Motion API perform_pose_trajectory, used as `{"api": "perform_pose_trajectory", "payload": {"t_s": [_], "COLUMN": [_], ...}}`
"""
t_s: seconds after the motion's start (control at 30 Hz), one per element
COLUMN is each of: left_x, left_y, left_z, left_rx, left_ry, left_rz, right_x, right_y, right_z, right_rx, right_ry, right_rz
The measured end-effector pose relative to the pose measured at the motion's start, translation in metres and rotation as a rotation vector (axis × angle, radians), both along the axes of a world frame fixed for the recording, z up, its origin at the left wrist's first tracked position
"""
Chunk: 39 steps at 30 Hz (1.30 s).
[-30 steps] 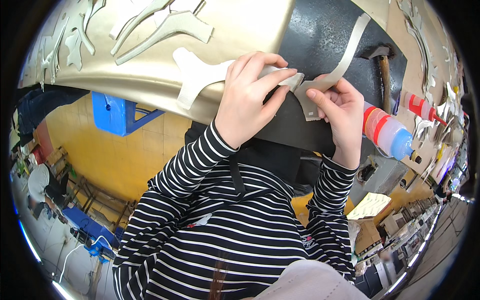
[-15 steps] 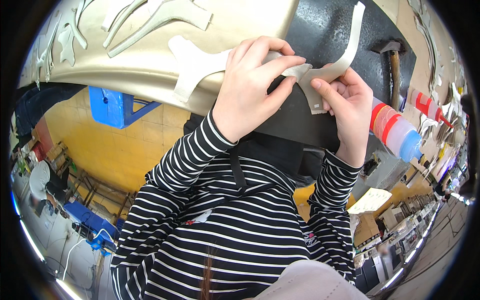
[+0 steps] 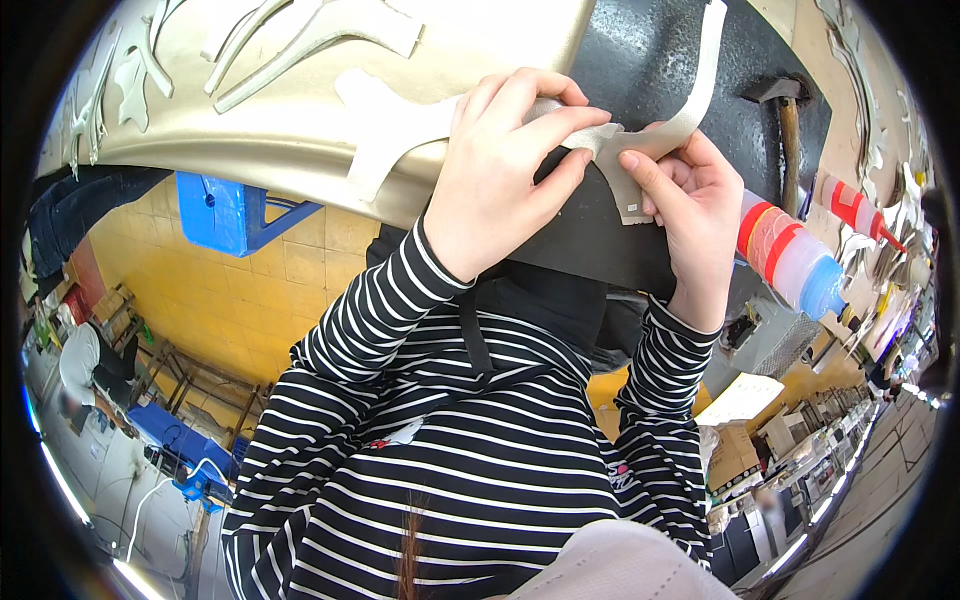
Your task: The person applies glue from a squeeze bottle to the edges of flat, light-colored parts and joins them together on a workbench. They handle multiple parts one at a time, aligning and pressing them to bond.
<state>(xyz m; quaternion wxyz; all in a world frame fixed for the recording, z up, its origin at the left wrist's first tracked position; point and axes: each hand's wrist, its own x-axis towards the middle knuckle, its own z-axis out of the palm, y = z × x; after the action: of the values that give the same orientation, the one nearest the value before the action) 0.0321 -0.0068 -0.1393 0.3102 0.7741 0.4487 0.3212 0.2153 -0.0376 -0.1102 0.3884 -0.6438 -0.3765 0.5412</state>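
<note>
Off-white, leather-like cut pieces meet between my hands over a black work surface [image 3: 590, 240]. My left hand [image 3: 505, 175] is closed on a branching off-white piece [image 3: 385, 130], its thumb and fingertips at the seam where the pieces meet. My right hand [image 3: 695, 205] pinches the other piece, a curved off-white strip [image 3: 706, 70], between thumb and fingers. This strip rises past the hand at the far right, and a greyish flap [image 3: 628, 195] with a small white mark hangs beside the right thumb. My palms hide part of both pieces.
A hammer [image 3: 789, 150] with a wooden handle lies at the right. Near it are a clear bottle [image 3: 785, 250] with red bands and a smaller red-banded bottle [image 3: 845, 208]. More cut pieces [image 3: 330, 45] lie far left. A blue stool [image 3: 212, 215] stands below the table edge.
Both hands shift very slightly, with the joined pieces still in them. The strip's upper end moves a little upward.
</note>
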Motion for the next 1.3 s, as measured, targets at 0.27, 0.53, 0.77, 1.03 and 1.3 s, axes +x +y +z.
{"api": "perform_pose_trajectory", "payload": {"t_s": [0.27,0.53,0.77,1.03,1.3], "left_x": [0.001,0.002,0.006,0.01,0.012], "left_y": [0.001,0.0,-0.001,-0.006,-0.002], "left_z": [0.001,0.003,0.006,0.014,0.012], "left_rx": [-0.02,-0.052,-0.051,-0.138,-0.184], "left_ry": [-0.008,-0.023,0.048,0.122,0.055], "left_rz": [-0.001,0.009,0.066,0.155,0.165], "right_x": [-0.002,-0.004,-0.004,-0.004,-0.001], "right_y": [-0.001,-0.002,-0.003,-0.001,0.005], "right_z": [-0.003,-0.002,-0.001,0.001,0.004], "right_rx": [0.016,0.034,0.029,0.105,0.025], "right_ry": [-0.025,-0.032,-0.045,0.021,-0.022], "right_rz": [-0.003,-0.01,-0.003,-0.049,-0.068]}}
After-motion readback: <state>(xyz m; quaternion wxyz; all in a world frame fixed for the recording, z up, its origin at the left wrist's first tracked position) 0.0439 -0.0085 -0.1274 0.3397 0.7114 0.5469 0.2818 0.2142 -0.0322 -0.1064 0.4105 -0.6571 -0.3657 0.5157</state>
